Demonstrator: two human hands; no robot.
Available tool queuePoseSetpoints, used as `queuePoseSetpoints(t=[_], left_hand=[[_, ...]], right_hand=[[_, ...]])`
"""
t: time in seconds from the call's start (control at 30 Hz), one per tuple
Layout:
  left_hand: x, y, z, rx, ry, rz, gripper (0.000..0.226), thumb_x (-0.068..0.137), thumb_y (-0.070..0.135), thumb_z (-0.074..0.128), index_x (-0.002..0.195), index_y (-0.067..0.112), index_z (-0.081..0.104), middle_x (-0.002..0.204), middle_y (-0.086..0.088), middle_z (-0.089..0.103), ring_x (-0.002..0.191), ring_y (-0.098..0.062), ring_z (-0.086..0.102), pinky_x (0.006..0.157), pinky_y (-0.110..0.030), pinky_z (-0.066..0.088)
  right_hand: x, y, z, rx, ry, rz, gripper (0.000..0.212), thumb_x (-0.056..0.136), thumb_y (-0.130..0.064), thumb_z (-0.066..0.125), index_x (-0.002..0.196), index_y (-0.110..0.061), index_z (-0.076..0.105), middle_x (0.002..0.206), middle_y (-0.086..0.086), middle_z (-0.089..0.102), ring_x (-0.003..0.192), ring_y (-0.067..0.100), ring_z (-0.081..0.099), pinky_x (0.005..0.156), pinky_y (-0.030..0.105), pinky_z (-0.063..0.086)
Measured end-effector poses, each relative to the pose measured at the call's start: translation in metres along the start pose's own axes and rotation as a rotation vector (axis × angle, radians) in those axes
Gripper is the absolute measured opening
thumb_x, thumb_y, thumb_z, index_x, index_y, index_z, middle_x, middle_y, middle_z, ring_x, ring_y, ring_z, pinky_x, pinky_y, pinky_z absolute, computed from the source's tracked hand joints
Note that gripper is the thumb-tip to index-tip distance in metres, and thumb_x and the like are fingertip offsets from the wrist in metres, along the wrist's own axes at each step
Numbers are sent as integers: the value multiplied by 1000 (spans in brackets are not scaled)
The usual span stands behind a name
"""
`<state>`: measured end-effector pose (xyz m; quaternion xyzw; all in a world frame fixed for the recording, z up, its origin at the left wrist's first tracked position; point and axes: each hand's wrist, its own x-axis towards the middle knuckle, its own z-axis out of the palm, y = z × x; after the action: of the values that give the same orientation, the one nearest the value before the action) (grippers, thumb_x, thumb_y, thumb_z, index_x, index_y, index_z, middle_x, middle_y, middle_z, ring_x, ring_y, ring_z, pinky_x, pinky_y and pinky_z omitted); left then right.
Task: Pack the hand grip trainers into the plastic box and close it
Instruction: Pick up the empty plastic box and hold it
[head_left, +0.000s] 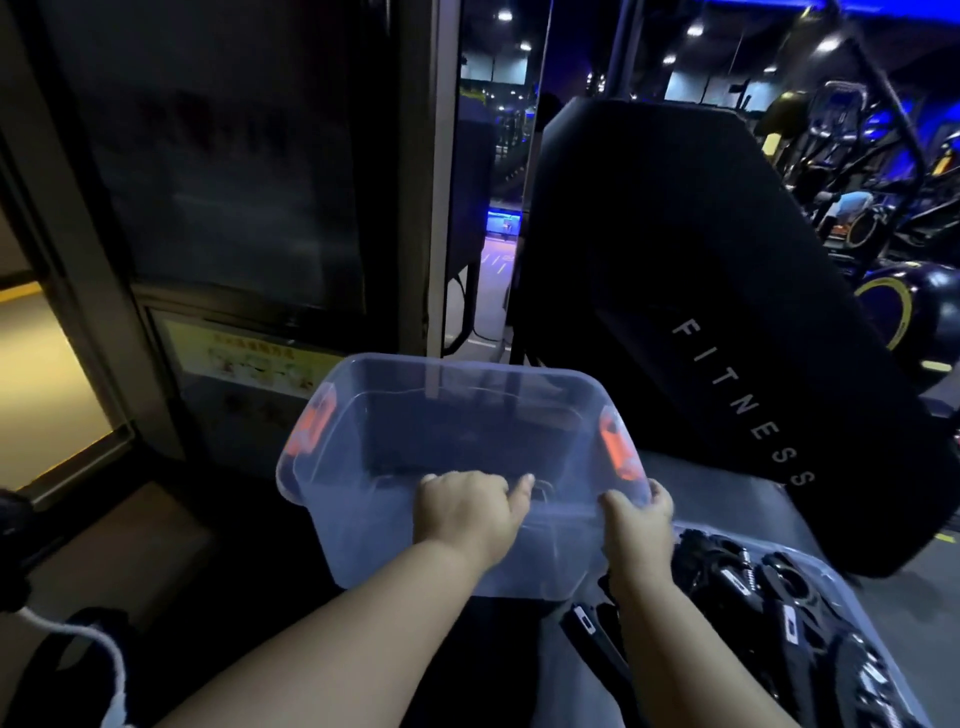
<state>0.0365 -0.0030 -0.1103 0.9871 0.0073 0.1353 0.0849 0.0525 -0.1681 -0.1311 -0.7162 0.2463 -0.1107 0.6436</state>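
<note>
- While we hold the plastic box (395, 431) by its near rim with both hands, the hand grip trainers (753, 587) lie outside it, in a black heap low on our right.
- Our left hand (467, 512) grips the middle of the near wall, its fingers (522, 486) curled over the rim and down into the box.
- Our right hand (639, 525) grips the near right corner, thumb on our side and the other fingers wrapped round the corner, just below one of the orange latches (615, 441).
- We see the box lying with its long axis across us, a latch at each short end, and its open top tipped toward us.
- We make out no trainer inside; a dark shape by our left fingers is too dim to name.
- Just beside our right forearm, the heap stretches from near the box's right corner back toward our right side.
- It seems to rest on what looks to be the clear lid (841, 582), which lies on the grey surface (727, 499).
- We judge the right hand the nearer one: it would let go, draw back and rightward to the heap, then carry each trainer forward and left over the near rim.
- We would keep the left hand on the rim to steady the box meanwhile.
</note>
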Motion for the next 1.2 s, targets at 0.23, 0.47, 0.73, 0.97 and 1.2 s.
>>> queuePoseSetpoints(t=[0.23, 0.47, 0.73, 0.97, 1.2], left_hand=[[-18, -2, 21, -32, 345, 57, 52, 94, 50, 28, 55, 21, 47, 59, -2, 61, 58, -21, 38, 66, -33, 19], [-76, -4, 41, -103, 577, 139, 48, 89, 45, 42, 49, 19, 48, 52, -7, 61, 55, -31, 51, 64, -32, 19], [-186, -20, 66, -779, 712, 231, 29, 84, 41, 57, 66, 20, 52, 58, 14, 50, 60, -5, 45, 58, -13, 33], [-230, -46, 78, -1227, -160, -392, 52, 80, 65, 53, 80, 14, 64, 79, 0, 70, 71, -14, 65, 65, -28, 51], [-202, -45, 73, -1921, -287, -662, 52, 85, 55, 57, 120, 16, 49, 103, -15, 69, 87, -25, 64, 66, -32, 51]], right_hand=[[2, 18, -7, 291, -177, 102, 18, 74, -14, 55, 85, -28, 50, 87, 9, 46, 72, 27, 47, 61, 60, 53], [-33, 56, -27, 480, -228, -101, 25, 75, -6, 49, 87, -28, 47, 91, 8, 52, 80, 33, 58, 54, 48, 55], [-88, 103, -56, 588, -265, -28, 35, 83, 4, 43, 95, -28, 49, 97, 11, 44, 77, 33, 55, 50, 40, 57], [-131, 133, -54, 618, -333, -154, 41, 82, 14, 38, 95, -23, 50, 81, 3, 53, 58, 20, 55, 45, 27, 49], [-130, 145, -36, 633, -387, -154, 46, 87, 16, 39, 120, -16, 42, 111, -4, 54, 76, 21, 64, 51, 32, 55]])
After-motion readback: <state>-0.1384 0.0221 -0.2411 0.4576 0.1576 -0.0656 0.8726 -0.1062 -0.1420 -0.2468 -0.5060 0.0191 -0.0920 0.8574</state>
